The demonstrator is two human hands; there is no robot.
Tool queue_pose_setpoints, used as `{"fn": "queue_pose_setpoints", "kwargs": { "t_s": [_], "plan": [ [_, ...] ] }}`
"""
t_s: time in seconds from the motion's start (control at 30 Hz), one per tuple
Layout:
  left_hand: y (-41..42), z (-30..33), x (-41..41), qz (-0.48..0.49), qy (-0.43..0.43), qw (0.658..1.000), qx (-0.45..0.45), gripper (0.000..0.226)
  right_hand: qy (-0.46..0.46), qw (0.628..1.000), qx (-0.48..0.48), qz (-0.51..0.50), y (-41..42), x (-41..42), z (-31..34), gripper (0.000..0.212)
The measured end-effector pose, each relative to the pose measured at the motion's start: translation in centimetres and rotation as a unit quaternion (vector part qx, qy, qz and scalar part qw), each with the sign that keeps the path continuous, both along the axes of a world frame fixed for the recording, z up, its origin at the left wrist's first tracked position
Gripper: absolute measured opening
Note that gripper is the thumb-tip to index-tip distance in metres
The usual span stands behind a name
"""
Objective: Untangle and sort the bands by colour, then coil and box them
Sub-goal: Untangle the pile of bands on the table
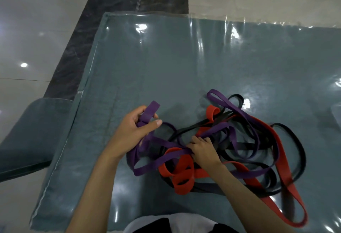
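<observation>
Our left hand (129, 131) grips purple band (150, 112) loop, lifted. Our right hand (203, 151) curls into tangle (239, 151) of purple, red, black bands on worktop (166, 66), clutching strands.

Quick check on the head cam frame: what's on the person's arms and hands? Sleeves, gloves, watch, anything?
Nothing worn on either. The left hand and right hand are bare: no gloves, and no rings or watch visible. Both forearms are bare up to the frame's bottom edge, with no sleeves in view. Only a bit of white and black clothing shows at the bottom centre.
</observation>
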State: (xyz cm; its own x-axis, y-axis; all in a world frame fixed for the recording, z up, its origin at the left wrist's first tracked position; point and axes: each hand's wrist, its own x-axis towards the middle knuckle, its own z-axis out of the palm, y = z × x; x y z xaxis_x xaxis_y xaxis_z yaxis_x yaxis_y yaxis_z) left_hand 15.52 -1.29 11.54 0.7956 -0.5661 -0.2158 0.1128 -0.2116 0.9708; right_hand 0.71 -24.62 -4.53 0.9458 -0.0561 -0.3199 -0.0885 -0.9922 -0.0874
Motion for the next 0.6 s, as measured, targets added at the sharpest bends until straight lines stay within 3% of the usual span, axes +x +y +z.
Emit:
{"fn": "queue_pose_setpoints", "kwargs": {
  "t_s": [0.13,0.23,0.37,0.47,0.6],
  "plan": [
    [-0.1,-0.2,0.3,0.007,0.0,1.0,0.009,0.01,-0.004,0.997,0.074,-0.009,-1.6,-0.4,0.8,0.043],
    [-0.2,-0.3,0.2,0.012,-0.013,1.0,0.02,0.006,-0.049,0.977,0.19,-0.088,-2.1,-0.3,2.7,0.054],
    [-0.7,-0.1,-0.1,0.038,-0.026,0.999,0.029,0.008,-0.124,0.916,0.339,-0.175,-3.0,1.3,7.1,0.054],
    [-1.5,0.4,-0.7,0.057,-0.033,0.998,0.017,0.016,-0.193,0.848,0.443,-0.219,-4.6,2.7,10.9,0.052],
    [-2.8,1.6,-1.8,0.054,-0.065,0.996,0.01,0.037,-0.276,0.779,0.515,-0.228,-6.3,3.0,15.4,0.045]
  ]
}}
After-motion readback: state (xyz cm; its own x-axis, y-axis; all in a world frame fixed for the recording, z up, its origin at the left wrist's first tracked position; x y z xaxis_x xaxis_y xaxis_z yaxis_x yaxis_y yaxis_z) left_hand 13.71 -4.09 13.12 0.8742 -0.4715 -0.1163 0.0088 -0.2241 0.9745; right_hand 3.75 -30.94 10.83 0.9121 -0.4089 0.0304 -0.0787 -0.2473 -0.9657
